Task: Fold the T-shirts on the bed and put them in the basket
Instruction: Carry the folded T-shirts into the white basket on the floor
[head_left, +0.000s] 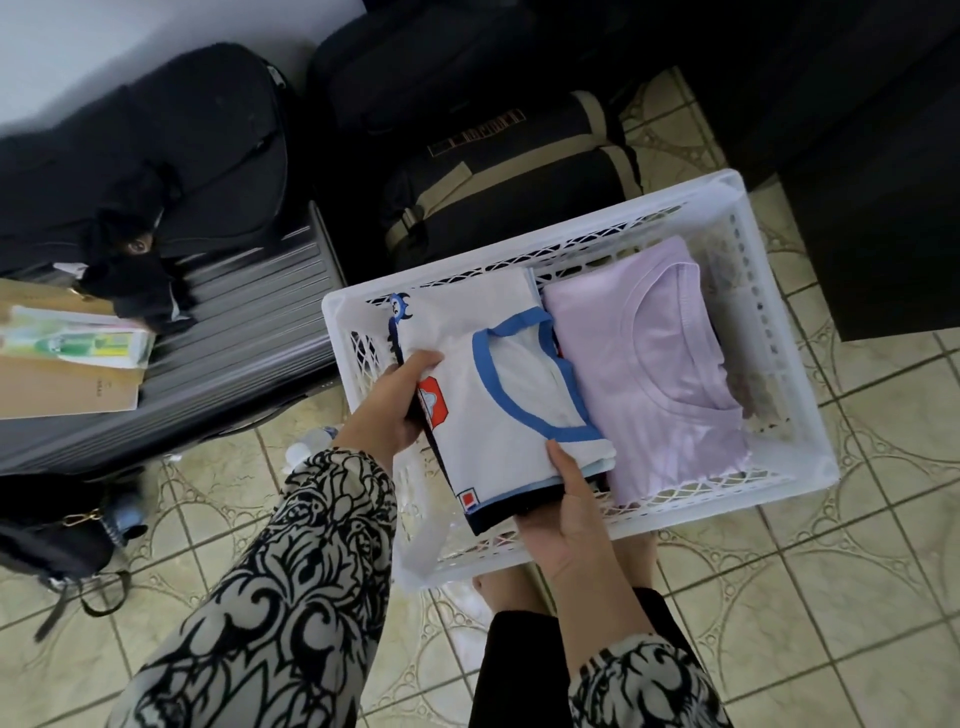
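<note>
A white plastic basket stands on the tiled floor in front of me. Its right half holds a folded lilac T-shirt. Over the left half I hold a stack of folded T-shirts, the top one white with a blue collar band and a red patch. My left hand grips the stack's left edge, thumb on top. My right hand grips its near edge from below, thumb on the white shirt. The stack sits tilted, partly inside the basket. The bed is out of view.
A grey ribbed suitcase with papers and dark items lies to the left. Black bags crowd the wall behind the basket. A dark backpack and a water bottle lie on the floor at left. Dark furniture stands at right.
</note>
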